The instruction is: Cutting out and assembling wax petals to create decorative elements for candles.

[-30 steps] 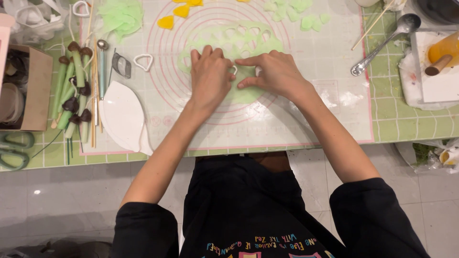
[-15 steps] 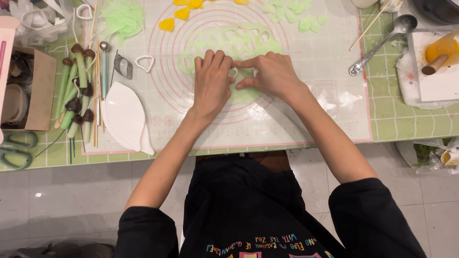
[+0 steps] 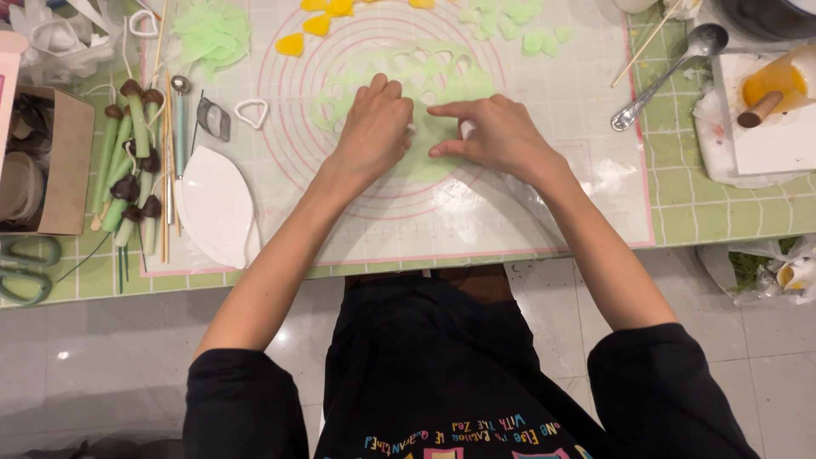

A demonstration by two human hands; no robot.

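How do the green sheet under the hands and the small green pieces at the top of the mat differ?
The green sheet is one large rolled-out piece riddled with heart-shaped holes, and both the left hand and right hand press on it. The small green pieces are separate little cut-outs, lying loose and untouched near the mat's far edge. Both are the same pale green and lie flat on the mat.

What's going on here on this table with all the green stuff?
A person presses both hands, left hand and right hand, onto a rolled-out green sheet on a white mat with pink circles. The sheet already has petal-shaped holes. Cut green pieces and yellow pieces lie above it; a heart-shaped cutter sits to the left.
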